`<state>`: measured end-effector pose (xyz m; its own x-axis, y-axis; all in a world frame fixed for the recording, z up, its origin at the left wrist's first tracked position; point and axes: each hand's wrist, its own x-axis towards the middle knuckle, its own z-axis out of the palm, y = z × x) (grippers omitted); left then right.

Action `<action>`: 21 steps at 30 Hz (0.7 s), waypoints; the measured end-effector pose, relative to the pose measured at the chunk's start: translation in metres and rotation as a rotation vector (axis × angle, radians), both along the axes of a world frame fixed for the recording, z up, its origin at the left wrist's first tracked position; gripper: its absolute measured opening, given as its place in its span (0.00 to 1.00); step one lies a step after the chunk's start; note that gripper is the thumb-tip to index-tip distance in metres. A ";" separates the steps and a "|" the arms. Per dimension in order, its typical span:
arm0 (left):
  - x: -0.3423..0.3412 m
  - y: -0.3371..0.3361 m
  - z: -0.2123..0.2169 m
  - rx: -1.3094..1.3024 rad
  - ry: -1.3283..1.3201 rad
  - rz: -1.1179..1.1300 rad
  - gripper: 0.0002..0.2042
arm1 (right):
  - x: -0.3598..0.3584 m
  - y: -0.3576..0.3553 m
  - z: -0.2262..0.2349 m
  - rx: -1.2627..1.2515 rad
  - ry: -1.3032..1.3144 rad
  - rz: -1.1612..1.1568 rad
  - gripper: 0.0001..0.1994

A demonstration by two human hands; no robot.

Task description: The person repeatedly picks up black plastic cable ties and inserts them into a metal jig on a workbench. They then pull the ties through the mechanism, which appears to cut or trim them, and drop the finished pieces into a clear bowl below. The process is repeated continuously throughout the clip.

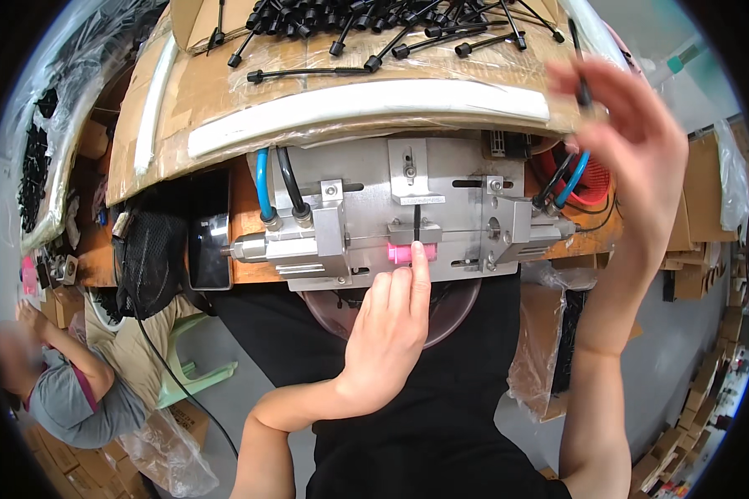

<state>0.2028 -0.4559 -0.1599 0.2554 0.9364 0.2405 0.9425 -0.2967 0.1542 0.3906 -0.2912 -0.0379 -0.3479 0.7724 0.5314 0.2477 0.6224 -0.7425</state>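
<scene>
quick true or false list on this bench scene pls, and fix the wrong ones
1. The left hand has its index finger at the pink block. True.
2. Both hands are empty. False: the right hand holds a thin black part.
3. Loose black parts lie piled on the cardboard. True.
4. The red basket is left of the metal machine. False: it is on the right.
</scene>
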 end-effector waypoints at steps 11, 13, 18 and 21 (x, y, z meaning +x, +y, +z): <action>-0.168 0.166 0.095 0.072 -0.240 -0.112 0.06 | -0.052 -0.147 -0.140 0.073 -0.200 -0.070 0.29; -0.172 0.165 0.104 -0.145 -0.324 -0.160 0.06 | -0.059 -0.142 -0.146 0.090 -0.212 -0.066 0.30; -0.165 0.128 0.112 -0.104 -0.371 -0.216 0.10 | -0.057 -0.133 -0.143 0.057 -0.292 -0.046 0.30; -0.128 0.087 0.097 0.109 -0.351 -0.074 0.23 | -0.043 -0.119 -0.116 0.054 -0.400 0.018 0.29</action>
